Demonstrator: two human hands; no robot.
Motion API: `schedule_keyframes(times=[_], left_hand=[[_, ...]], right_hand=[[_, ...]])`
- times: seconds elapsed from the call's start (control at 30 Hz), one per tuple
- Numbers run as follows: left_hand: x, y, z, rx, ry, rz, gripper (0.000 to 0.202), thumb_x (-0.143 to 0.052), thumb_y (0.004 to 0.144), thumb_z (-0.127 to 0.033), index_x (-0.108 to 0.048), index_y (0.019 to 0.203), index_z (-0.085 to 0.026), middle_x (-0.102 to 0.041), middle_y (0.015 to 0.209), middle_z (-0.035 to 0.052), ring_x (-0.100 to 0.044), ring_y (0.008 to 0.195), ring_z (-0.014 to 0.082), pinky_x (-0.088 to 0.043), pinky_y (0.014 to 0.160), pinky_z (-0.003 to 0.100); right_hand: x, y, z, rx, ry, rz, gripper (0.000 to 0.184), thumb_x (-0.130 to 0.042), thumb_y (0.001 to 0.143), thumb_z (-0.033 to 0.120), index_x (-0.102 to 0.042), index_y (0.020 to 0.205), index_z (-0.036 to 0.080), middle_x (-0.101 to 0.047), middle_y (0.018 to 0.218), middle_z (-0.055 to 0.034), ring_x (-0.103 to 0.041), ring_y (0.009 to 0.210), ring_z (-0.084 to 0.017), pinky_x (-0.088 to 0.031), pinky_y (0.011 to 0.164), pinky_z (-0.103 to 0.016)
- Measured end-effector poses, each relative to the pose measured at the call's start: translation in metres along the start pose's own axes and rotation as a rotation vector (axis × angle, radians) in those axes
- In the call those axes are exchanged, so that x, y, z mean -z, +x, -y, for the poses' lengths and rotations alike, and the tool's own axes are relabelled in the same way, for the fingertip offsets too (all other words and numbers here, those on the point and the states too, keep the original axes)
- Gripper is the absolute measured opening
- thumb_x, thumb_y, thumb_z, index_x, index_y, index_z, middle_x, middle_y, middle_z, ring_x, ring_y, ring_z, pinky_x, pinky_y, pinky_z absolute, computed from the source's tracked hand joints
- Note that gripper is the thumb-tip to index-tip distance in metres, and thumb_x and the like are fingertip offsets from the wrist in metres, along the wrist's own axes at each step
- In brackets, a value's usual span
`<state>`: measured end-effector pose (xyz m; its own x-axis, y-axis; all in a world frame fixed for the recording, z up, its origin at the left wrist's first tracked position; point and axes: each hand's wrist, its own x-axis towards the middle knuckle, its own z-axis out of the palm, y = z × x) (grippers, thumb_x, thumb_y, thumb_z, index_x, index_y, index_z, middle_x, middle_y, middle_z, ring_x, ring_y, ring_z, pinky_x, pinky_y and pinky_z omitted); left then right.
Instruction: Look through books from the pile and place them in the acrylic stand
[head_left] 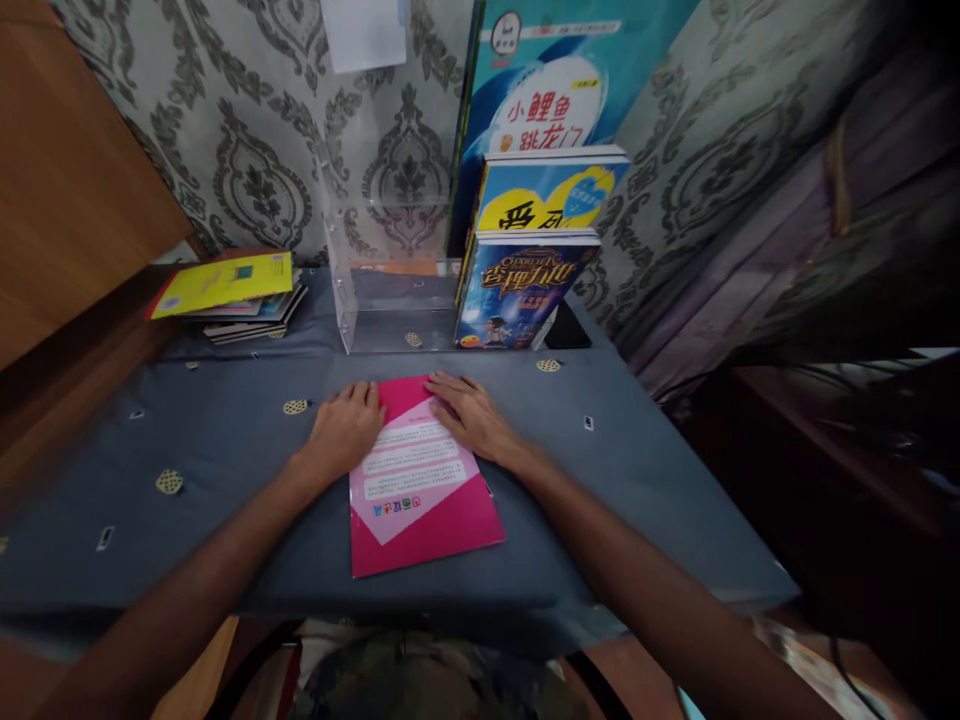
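A thin pink book (427,545) lies on the cloth-covered table, its printed text upside down to me. My left hand (349,428) is closed at the book's upper left edge, fingers bent and thumb beside the cover. On the upper right side, my right hand (474,418) grips the other edge, its thumb over the cover and its fingers along the top corner. Just beyond stands a clear acrylic rack (341,290). In its right part a dark blue book (517,295), a yellow and blue book (551,195) and a tall teal book (577,60) stand upright.
A stack of books with a yellow one (232,283) on top lies at the back left. A flat black object (568,328) rests beside the rack. Patterned wallpaper (259,180) rises behind, a wooden panel (75,180) stands left, and a curtain (712,270) hangs right.
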<state>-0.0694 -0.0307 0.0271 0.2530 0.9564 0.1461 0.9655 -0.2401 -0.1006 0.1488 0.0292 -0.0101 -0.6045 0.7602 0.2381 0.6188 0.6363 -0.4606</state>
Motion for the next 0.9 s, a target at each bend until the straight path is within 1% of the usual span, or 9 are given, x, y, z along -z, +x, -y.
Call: schedule_keyframes(times=[0.17, 0.3, 0.4, 0.5, 0.6, 0.67, 0.77, 0.83, 0.9], left_hand=[[0.017, -0.007, -0.019, 0.117, 0.028, 0.077, 0.044, -0.037, 0.101, -0.032, -0.070, 0.093, -0.005, -0.068, 0.087, 0.0233, -0.069, 0.081, 0.0341, -0.051, 0.067, 0.042], [0.024, -0.009, -0.021, 0.113, 0.095, 0.145, 0.046, -0.035, 0.102, -0.032, -0.071, 0.092, -0.005, -0.070, 0.083, 0.0223, -0.070, 0.076, 0.0338, -0.049, 0.062, 0.040], [0.028, -0.008, -0.018, 0.132, 0.106, 0.149, 0.048, -0.034, 0.102, -0.036, -0.070, 0.094, -0.006, -0.070, 0.086, 0.0223, -0.070, 0.079, 0.0351, -0.050, 0.063, 0.041], [0.024, -0.006, -0.015, 0.115, 0.111, 0.070, 0.040, -0.037, 0.101, -0.033, -0.068, 0.099, -0.009, -0.070, 0.094, 0.0201, -0.069, 0.087, 0.0342, -0.052, 0.071, 0.044], [0.008, -0.004, -0.014, -0.055, -0.002, -0.060, 0.032, -0.038, 0.100, -0.024, -0.065, 0.113, -0.013, -0.069, 0.110, 0.0176, -0.065, 0.106, 0.0311, -0.050, 0.091, 0.048], [-0.005, -0.004, -0.015, -0.191, -0.131, -0.107, 0.034, -0.038, 0.101, -0.025, -0.061, 0.125, -0.016, -0.064, 0.128, 0.0158, -0.058, 0.121, 0.0285, -0.043, 0.106, 0.049], [-0.018, -0.003, -0.019, -0.293, -0.243, -0.066, 0.044, -0.037, 0.103, -0.037, -0.051, 0.139, -0.016, -0.050, 0.148, 0.0148, -0.043, 0.140, 0.0269, -0.032, 0.116, 0.051], [-0.021, -0.003, -0.021, -0.309, -0.264, -0.020, 0.051, -0.034, 0.104, -0.042, -0.044, 0.146, -0.016, -0.043, 0.154, 0.0143, -0.035, 0.146, 0.0263, -0.027, 0.118, 0.052], [-0.020, -0.002, -0.022, -0.301, -0.263, 0.006, 0.052, -0.032, 0.104, -0.043, -0.041, 0.149, -0.018, -0.042, 0.155, 0.0125, -0.032, 0.148, 0.0260, -0.026, 0.119, 0.054]], right_hand=[[0.001, 0.003, -0.012, 0.021, 0.057, -0.016, 0.043, -0.047, 0.098, 0.029, -0.057, 0.137, 0.014, -0.054, 0.145, -0.0166, -0.047, 0.139, -0.027, -0.033, 0.116, -0.052], [0.012, 0.003, -0.014, 0.034, 0.081, 0.022, 0.040, -0.048, 0.098, 0.031, -0.062, 0.132, 0.016, -0.058, 0.142, -0.0138, -0.049, 0.137, -0.026, -0.038, 0.114, -0.048], [0.018, 0.003, -0.014, 0.040, 0.098, 0.052, 0.039, -0.050, 0.097, 0.030, -0.063, 0.131, 0.016, -0.059, 0.141, -0.0127, -0.049, 0.137, -0.026, -0.039, 0.114, -0.046], [0.020, 0.004, -0.013, 0.034, 0.101, 0.063, 0.039, -0.051, 0.097, 0.029, -0.063, 0.131, 0.015, -0.060, 0.140, -0.0138, -0.049, 0.137, -0.026, -0.040, 0.114, -0.045], [0.018, 0.004, -0.014, 0.027, 0.100, 0.054, 0.038, -0.051, 0.097, 0.028, -0.064, 0.130, 0.016, -0.059, 0.141, -0.0130, -0.050, 0.137, -0.025, -0.040, 0.114, -0.046], [0.016, 0.004, -0.016, 0.027, 0.103, 0.045, 0.037, -0.052, 0.096, 0.028, -0.064, 0.130, 0.016, -0.059, 0.141, -0.0127, -0.050, 0.136, -0.025, -0.040, 0.114, -0.046], [0.016, 0.003, -0.019, 0.031, 0.115, 0.046, 0.038, -0.053, 0.096, 0.028, -0.064, 0.130, 0.015, -0.058, 0.142, -0.0142, -0.051, 0.136, -0.025, -0.040, 0.114, -0.045], [0.019, 0.003, -0.020, 0.030, 0.131, 0.056, 0.039, -0.053, 0.096, 0.028, -0.063, 0.131, 0.015, -0.058, 0.142, -0.0137, -0.050, 0.136, -0.025, -0.040, 0.114, -0.044], [0.023, 0.003, -0.020, 0.028, 0.155, 0.066, 0.038, -0.054, 0.095, 0.026, -0.064, 0.130, 0.018, -0.059, 0.142, -0.0111, -0.051, 0.136, -0.025, -0.040, 0.113, -0.044]])
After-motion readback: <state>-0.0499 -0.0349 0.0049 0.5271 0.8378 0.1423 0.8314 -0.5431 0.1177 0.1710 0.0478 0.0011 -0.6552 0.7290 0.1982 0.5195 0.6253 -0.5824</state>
